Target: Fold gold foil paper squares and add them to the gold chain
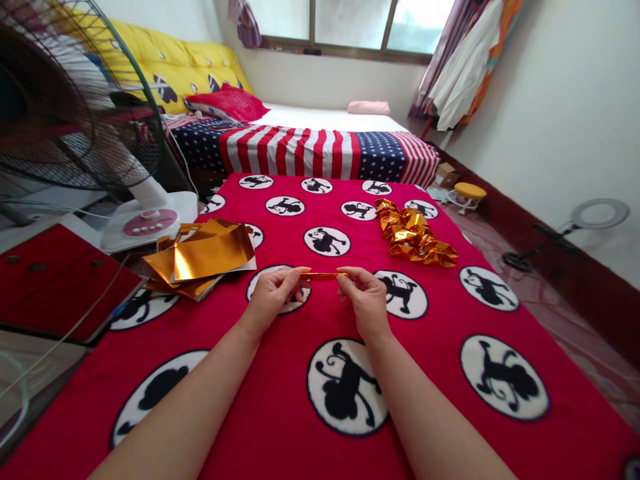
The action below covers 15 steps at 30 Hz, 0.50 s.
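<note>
A thin folded strip of gold foil paper (324, 275) stretches level between my two hands, just above a red cloth with black monkey figures in white circles. My left hand (277, 293) pinches its left end between thumb and fingers. At the right end, my right hand (364, 293) grips it the same way. To the left lies a loose stack of flat gold foil sheets (213, 253), some with pale undersides. Folded gold foil pieces (413, 233) sit in a cluster on the right, beyond my right hand.
The red cloth (260, 407) covers the surface before me. A fan (145, 193) stands at the left beside a red cabinet (65, 273). Behind is a bed with a striped, starred cover (300, 150). A yellow stool (469, 192) and a ring-topped stand (565, 230) are on the right.
</note>
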Tool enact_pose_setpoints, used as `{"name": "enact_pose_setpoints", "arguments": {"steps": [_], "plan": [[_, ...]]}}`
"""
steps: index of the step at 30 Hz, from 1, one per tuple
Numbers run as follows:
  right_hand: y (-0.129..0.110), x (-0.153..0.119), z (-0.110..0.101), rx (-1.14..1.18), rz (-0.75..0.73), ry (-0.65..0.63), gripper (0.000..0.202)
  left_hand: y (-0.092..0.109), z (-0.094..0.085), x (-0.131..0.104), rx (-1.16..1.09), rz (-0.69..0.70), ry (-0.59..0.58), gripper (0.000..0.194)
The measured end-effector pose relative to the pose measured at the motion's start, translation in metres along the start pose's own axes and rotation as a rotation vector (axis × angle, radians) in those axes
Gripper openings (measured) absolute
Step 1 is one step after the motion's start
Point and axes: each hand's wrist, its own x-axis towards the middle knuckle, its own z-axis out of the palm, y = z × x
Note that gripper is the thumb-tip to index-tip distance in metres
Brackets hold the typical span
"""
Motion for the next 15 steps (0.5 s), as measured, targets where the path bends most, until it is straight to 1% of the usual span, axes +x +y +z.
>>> {"name": "enact_pose_setpoints", "arguments": {"steps": [9,15], "plan": [[0.0009,-0.002,0.0006,-0.045,-0.006,-0.048,0.024,-0.0033,0.0001,0.0019,0.026,0.034,0.011,0.036],[-0.0002,-0.0024,0.0009,-0.042,0.004,-0.067,0.023,-0.0008,-0.0004,-0.0002,0.011,0.021,0.012,0.037]]}}
